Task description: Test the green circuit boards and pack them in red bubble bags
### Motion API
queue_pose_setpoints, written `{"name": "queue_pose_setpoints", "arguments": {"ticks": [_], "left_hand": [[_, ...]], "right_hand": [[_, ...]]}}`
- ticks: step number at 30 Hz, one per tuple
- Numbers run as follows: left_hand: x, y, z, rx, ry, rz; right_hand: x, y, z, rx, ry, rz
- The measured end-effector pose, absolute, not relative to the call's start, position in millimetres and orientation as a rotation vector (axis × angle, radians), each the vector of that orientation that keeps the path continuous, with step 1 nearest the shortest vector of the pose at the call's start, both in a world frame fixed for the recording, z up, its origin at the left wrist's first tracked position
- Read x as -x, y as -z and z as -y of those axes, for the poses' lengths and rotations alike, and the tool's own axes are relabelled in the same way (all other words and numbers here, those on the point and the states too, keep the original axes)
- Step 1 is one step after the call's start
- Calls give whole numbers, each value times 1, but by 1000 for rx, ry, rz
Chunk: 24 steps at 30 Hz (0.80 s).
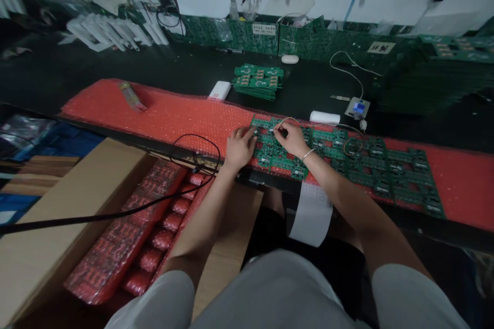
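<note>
Green rectangular printed circuit-board panels (pixel 409 172) lie edge to edge in a row on a long strip of red bubble wrap (pixel 173 113), which runs along the near edge of a black table (pixel 185 67), the row reaching from the middle toward the right. Both hands are at the leftmost part of the row. On its far side, the right hand (pixel 291 138), with a silver-coloured bangle (pixel 308 154) at the wrist, has its grip pinched together on the end of a thin pale cable (pixel 287 118), just above the boards. That cable trails right over the panels toward a small pale box with a lit blue screen (pixel 358 108). Along the left edge of the row, the left hand (pixel 239 148) rests with bent fingers, its fingertips at the board; whether its grip is closed on anything, I cannot tell. Farther back stands a stack of green circuit boards with copper-coloured patches (pixel 258 82), with a flat white rectangular block (pixel 219 90) just left of it. Near and to the left, an open brown cardboard box (pixel 69 205) contains red bubble-wrapped bundles (pixel 123 236), and a black cable (pixel 127 212) passes across it.
</note>
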State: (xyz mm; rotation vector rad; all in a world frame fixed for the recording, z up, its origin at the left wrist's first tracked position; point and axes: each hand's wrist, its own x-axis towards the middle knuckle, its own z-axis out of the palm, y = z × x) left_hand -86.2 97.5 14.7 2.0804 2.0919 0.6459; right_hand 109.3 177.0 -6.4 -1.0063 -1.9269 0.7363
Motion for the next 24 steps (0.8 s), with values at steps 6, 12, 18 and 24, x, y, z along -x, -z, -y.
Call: {"name": "queue_pose_setpoints", "arguments": {"ticks": [6,12,18,24], "left_hand": [[73,-19,-94,-2120,-418,-2193],[68,-19,-97,-2130,-398,-2223],[73,-29,-97,-2125,-404,-2198],[88,-27,-113,-2161,-321,-2123]], "right_hand": [[-108,6,-173,1039,-732,1921],[-118,-5,-203,1098,-758,1878],[-135,-62,-308,1432,-485,1794],[-190,-82,-286,1370,-589,1972]]}}
